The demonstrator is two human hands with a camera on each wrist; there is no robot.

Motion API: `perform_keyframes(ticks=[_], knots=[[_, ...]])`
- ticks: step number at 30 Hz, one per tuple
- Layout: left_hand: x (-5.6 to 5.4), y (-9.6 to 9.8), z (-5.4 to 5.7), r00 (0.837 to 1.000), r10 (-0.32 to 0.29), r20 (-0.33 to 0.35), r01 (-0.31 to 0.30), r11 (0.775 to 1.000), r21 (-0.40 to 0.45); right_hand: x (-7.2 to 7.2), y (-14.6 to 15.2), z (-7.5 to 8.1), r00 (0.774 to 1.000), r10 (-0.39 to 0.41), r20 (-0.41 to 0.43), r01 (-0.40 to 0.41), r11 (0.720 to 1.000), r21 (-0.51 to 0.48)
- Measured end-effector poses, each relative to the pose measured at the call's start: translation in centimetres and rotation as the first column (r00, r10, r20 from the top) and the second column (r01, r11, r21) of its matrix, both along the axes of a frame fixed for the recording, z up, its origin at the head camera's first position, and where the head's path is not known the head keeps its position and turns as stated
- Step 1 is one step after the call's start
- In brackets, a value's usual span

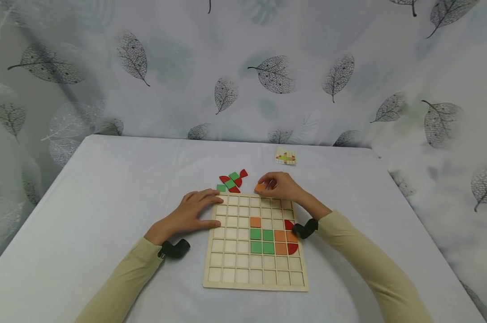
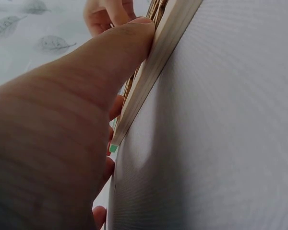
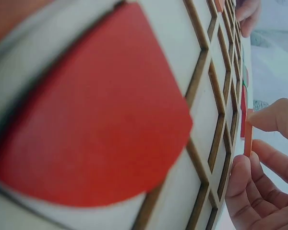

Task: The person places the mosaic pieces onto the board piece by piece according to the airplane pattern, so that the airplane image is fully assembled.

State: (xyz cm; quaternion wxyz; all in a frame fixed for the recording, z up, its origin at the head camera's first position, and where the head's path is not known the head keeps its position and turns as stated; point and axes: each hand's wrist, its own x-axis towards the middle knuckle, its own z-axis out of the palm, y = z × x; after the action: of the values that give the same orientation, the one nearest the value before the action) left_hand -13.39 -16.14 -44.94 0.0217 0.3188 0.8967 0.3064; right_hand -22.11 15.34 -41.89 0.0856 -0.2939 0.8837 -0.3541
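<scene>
A wooden grid board (image 1: 232, 272) lies flat on the table, with green squares (image 1: 262, 241), orange squares (image 1: 281, 242) and red quarter-circle tiles (image 1: 292, 248) set in some cells. My left hand (image 1: 193, 213) rests on the board's left edge, its fingers spread; in the left wrist view the thumb (image 2: 129, 40) lies on the rim. Beyond the board's far edge my right hand (image 1: 281, 185) pinches an orange square tile (image 1: 259, 187) between thumb and fingers. The right wrist view shows that orange tile edge-on, with a red tile (image 3: 101, 115) large in front.
Loose red and green tiles (image 1: 230, 183) lie in a cluster behind the board's far left corner. A small pattern card (image 1: 285, 157) lies near the table's back edge. Leaf-printed cloth (image 1: 243, 89) hangs behind the white table (image 1: 106, 188).
</scene>
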Motion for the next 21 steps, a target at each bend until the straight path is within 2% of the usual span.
perform_keyframes(ticks=[6,16,21], knots=[[0.0,0.1,0.3,0.999,0.020,0.039,-0.018,0.999,-0.032,0.7,-0.1,0.4,1.000,0.021,0.014,-0.021,1.000,-0.002],[0.0,0.1,0.4,0.999,0.013,0.046,-0.012,1.000,-0.028,1.9,0.0,1.0,0.998,0.048,0.042,-0.047,0.999,-0.002],[0.0,0.0,0.3,0.999,0.010,0.043,-0.009,1.000,-0.029,2.5,0.1,0.8,0.997,0.059,0.048,-0.059,0.998,-0.017]])
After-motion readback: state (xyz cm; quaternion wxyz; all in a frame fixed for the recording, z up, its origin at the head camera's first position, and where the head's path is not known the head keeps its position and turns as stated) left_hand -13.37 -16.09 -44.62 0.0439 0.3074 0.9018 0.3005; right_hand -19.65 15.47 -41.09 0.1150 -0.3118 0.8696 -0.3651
